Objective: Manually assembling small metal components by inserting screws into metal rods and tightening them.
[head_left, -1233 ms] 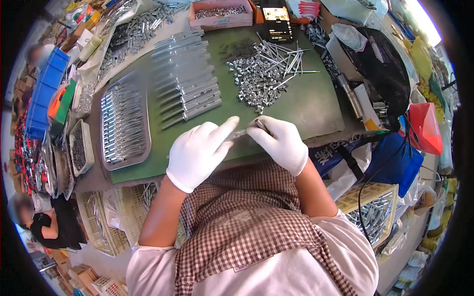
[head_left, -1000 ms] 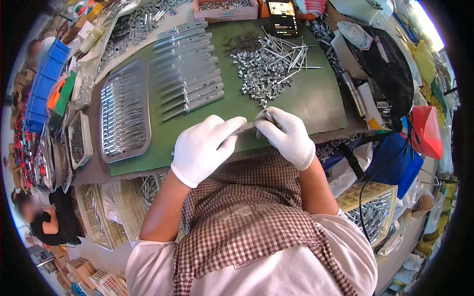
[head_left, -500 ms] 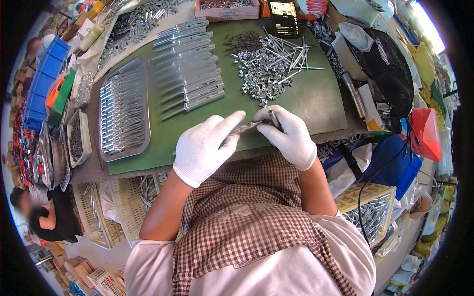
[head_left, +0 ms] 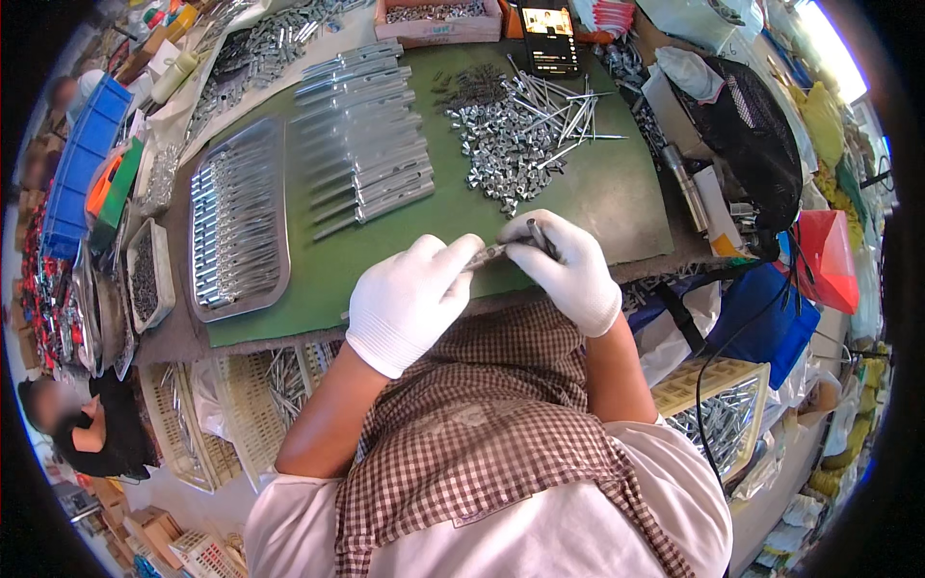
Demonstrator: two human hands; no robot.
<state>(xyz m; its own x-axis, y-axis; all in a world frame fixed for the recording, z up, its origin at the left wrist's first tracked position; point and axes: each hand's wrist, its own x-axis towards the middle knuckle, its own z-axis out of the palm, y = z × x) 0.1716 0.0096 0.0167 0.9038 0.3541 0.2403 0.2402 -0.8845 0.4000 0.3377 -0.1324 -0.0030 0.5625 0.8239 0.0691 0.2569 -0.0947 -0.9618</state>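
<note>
Both my hands wear white gloves and meet over the front of the green mat (head_left: 602,217). My left hand (head_left: 409,301) is closed round a thin metal rod (head_left: 493,253), pinching it near its right end; the rest of it is mostly covered by the glove. My right hand (head_left: 570,272) has thumb and forefinger at the rod's right end. It also grips a short dark metal cylinder (head_left: 541,237), possibly a tool, sticking up between its fingers. Just beyond lies a heap of small silvery metal parts (head_left: 493,144). The fine parts at the rod's end are too small to make out.
Left of my hands, a metal tray (head_left: 286,252) holds rows of slim metal pieces. Metal tubes (head_left: 395,183) lie in a row beside it. Loose long pins (head_left: 578,120), dark springs (head_left: 472,85) and a phone (head_left: 549,39) lie farther back. A black mesh bag (head_left: 747,135) stands right.
My left forefinger and thumb have come together on the rod, where they were spread apart before. My left hand has shifted slightly right. The right hand keeps its grip.
</note>
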